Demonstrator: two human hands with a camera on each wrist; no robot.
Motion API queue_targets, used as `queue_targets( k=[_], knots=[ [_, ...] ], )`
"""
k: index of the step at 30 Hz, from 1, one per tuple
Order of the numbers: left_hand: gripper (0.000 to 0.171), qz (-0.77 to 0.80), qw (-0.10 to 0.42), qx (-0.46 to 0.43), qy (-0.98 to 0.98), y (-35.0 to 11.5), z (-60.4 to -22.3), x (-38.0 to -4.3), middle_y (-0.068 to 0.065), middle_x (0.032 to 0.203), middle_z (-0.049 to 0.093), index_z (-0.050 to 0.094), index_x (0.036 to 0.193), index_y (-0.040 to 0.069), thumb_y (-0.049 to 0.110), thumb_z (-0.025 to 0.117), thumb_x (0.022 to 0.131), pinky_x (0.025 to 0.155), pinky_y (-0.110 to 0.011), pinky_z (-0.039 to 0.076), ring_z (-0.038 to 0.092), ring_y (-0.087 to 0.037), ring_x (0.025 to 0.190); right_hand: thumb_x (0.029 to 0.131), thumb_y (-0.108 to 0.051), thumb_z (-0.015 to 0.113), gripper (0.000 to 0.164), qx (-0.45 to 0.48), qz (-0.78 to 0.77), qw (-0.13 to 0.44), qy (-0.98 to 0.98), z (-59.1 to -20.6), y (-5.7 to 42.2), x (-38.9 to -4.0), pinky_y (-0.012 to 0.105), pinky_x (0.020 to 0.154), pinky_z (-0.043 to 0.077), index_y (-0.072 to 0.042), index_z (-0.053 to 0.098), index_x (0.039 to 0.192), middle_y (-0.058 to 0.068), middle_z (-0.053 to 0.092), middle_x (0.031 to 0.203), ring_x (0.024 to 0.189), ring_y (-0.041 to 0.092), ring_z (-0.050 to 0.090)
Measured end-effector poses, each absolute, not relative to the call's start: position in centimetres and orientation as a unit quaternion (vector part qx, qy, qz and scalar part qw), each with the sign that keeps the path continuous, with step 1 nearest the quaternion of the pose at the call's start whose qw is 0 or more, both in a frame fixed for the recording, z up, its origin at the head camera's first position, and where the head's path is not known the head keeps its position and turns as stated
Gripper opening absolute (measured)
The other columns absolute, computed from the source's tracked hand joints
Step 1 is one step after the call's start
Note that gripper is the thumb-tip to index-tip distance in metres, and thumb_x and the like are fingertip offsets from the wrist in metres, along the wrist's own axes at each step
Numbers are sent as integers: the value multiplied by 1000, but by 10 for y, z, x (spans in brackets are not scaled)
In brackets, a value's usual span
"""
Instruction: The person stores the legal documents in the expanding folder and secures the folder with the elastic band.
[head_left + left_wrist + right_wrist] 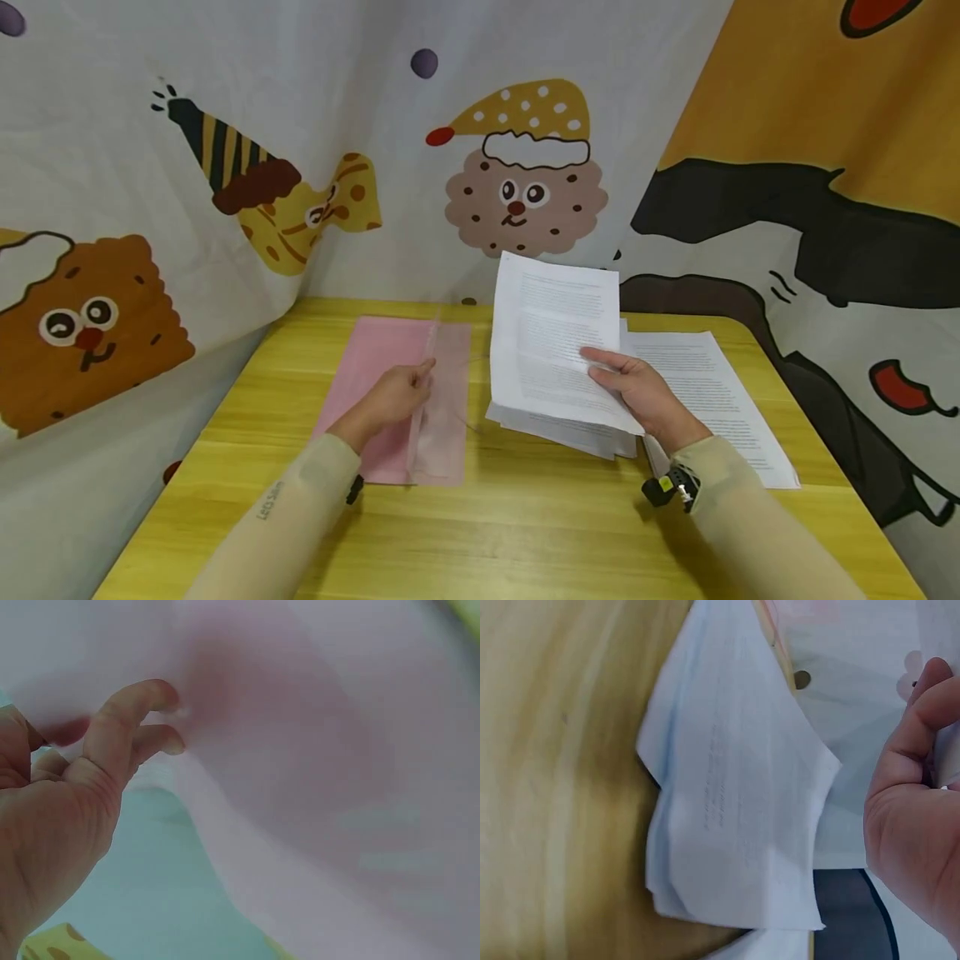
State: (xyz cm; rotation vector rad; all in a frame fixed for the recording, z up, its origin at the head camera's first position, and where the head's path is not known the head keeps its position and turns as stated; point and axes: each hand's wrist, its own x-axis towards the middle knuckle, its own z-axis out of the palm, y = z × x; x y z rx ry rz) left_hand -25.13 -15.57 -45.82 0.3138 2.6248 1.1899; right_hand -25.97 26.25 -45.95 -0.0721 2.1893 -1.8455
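A pink translucent plastic folder (375,358) lies left of centre on the table, its clear cover lifted along a raised edge. My left hand (393,393) pinches that edge with thumb and fingers; in the left wrist view the pink film (300,750) spreads in front of the hand (90,765). With my right hand (645,392) I hold several printed sheets (555,333), tilted up above the table to the right of the folder. The sheets (735,795) hang loosely in the right wrist view, their lower edges uneven. That view shows the hand (919,780) only partly.
Another stack of printed paper (712,400) rests on the table at the right, partly behind my right hand. The wooden table (510,533) ends at a cartoon-printed cloth (390,258) along its back and sides.
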Motion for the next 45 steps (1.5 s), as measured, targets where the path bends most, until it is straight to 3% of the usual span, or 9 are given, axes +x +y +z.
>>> queue_targets(
  k=[4, 9, 14, 17, 20, 24, 30, 39, 45],
  knots=[
    [58, 349, 85, 143, 922, -157, -442, -249, 1, 63, 42, 38, 164, 3, 14, 49, 109, 51, -24, 35, 31, -9, 53, 104, -31, 70, 55, -19, -654, 139, 743, -455, 268, -259, 12, 98, 49, -13, 57, 155, 7, 32, 176, 162, 23, 27],
    [62, 321, 75, 150, 932, -164, -415, -249, -1, 66, 55, 38, 164, 2, 9, 48, 103, 50, -24, 32, 27, -8, 51, 104, -32, 71, 56, -16, -646, 141, 750, -452, 271, -256, 12, 97, 50, -12, 58, 155, 6, 36, 175, 163, 25, 23],
    [60, 306, 63, 167, 935, -175, -388, -248, 5, 58, 42, 39, 163, 2, 10, 49, 104, 49, -24, 32, 26, -9, 48, 105, -30, 70, 57, -27, -632, 147, 760, -448, 267, -255, 20, 92, 57, -8, 56, 156, 7, 41, 172, 147, 17, 44],
    [60, 314, 57, 170, 932, -180, -374, -245, -1, 66, 50, 40, 162, 0, 8, 50, 104, 48, -25, 33, 26, -10, 48, 105, -30, 70, 56, -43, -604, 139, 783, -444, 265, -255, 24, 101, 54, -8, 57, 155, 8, 43, 170, 147, 18, 45],
    [59, 337, 64, 160, 926, -182, -364, -243, -19, 115, 74, 39, 163, 1, 8, 50, 105, 47, -26, 35, 27, -11, 47, 105, -29, 70, 55, -61, -578, 128, 804, -440, 264, -254, 38, 123, 40, -8, 58, 154, 9, 45, 169, 158, 27, 34],
    [58, 351, 71, 153, 921, -179, -359, -242, -17, 170, 41, 39, 164, 2, 10, 50, 107, 47, -27, 36, 27, -12, 46, 105, -30, 69, 55, -74, -564, 124, 813, -433, 262, -252, 51, 130, 27, -9, 58, 154, 9, 46, 169, 164, 33, 24],
    [57, 331, 52, 170, 927, -171, -363, -241, -20, 167, 44, 44, 159, -3, 8, 50, 103, 47, -25, 33, 25, -11, 47, 104, -32, 72, 54, -85, -565, 129, 810, -422, 256, -247, 20, 98, 53, -11, 61, 153, 9, 50, 166, 141, 16, 54],
    [61, 333, 62, 155, 928, -167, -364, -241, -26, 107, 69, 40, 162, -1, 10, 46, 102, 46, -24, 30, 23, -9, 48, 104, -21, 70, 52, -78, -590, 159, 788, -412, 252, -238, 28, 75, 64, -3, 60, 151, 9, 75, 135, 86, 11, 78],
    [61, 341, 63, 153, 925, -164, -364, -240, -29, 126, 70, 39, 162, -2, 10, 46, 102, 46, -24, 31, 24, -9, 47, 106, -19, 68, 50, -69, -590, 154, 790, -413, 248, -234, 27, 75, 64, -4, 58, 153, 21, 68, 143, 87, 10, 77]
  ],
)
